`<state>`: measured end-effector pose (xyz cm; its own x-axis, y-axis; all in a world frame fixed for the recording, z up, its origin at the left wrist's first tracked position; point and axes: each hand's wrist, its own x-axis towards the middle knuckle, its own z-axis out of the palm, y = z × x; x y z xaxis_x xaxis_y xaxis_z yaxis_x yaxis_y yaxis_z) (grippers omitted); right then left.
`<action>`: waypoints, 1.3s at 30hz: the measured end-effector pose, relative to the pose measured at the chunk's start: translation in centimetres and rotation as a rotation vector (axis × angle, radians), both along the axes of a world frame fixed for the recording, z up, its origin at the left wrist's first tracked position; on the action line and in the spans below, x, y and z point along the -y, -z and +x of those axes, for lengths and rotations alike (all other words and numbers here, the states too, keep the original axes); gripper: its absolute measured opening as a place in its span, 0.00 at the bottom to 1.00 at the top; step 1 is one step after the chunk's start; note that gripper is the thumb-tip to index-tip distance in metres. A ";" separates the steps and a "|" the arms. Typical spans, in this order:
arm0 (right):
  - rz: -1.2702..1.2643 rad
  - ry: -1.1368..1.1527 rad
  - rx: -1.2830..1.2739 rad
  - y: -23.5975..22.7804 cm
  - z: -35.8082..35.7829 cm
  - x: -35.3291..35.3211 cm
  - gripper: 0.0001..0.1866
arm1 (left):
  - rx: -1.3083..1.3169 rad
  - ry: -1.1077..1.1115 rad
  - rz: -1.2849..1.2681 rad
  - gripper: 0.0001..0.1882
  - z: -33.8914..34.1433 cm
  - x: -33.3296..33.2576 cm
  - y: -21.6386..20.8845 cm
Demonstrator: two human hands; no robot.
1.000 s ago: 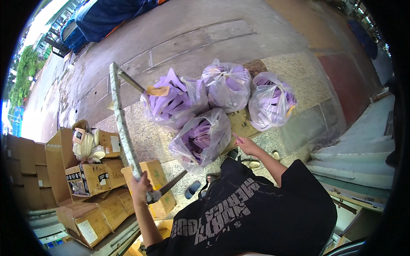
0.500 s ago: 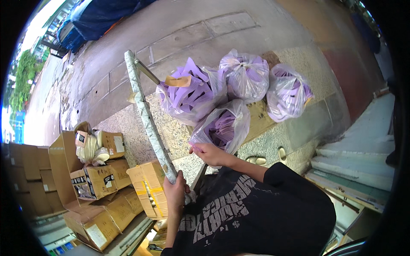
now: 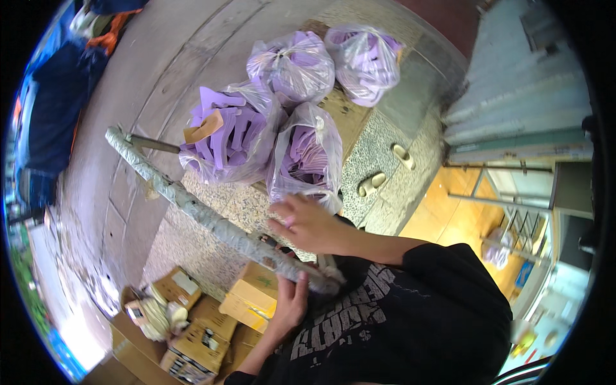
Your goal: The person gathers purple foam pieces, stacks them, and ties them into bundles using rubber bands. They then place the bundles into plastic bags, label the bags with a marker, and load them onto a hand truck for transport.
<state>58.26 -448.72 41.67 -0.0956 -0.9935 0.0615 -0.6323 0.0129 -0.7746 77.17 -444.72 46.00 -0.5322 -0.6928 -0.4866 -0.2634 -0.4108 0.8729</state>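
A long bar (image 3: 212, 221) wrapped in worn grey-white covering slants across the view, like a cart handle. A metal strut (image 3: 156, 145) runs from its far end toward the bags. Near the bar's close end, my left hand (image 3: 292, 301) is closed round it. My right hand (image 3: 308, 224) hovers above the bar, fingers apart and slightly blurred, with a small pinkish patch at them that I cannot make out. Just beyond it stands an open clear bag (image 3: 307, 151) of purple sheet pieces. To its left is a fuller bag (image 3: 231, 138) with a brown scrap on top.
Two tied bags of purple pieces, one (image 3: 292, 64) in the middle and one (image 3: 364, 64) farther right, rest on a cardboard sheet (image 3: 343, 115). Cardboard boxes (image 3: 199, 333) are stacked at lower left. A pair of pale slippers (image 3: 372, 184) lies on the pebbled floor before a doorway.
The view has turned right, so the bags now sit farther left. My right hand has lifted from the near bag's edge, its fingers spreading. My left hand still grips the bar.
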 end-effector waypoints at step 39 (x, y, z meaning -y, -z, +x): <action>0.035 1.073 -0.754 0.6 13.4 -6.5 0.06 | 0.065 0.686 -1.715 0.06 8.7 55.2 6.6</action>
<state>71.70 -442.20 41.05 -0.7882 -0.4469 0.4231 -0.5697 0.7900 -0.2268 85.90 -499.97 39.40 -0.9110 -0.0860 0.4033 -0.0273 0.9885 0.1491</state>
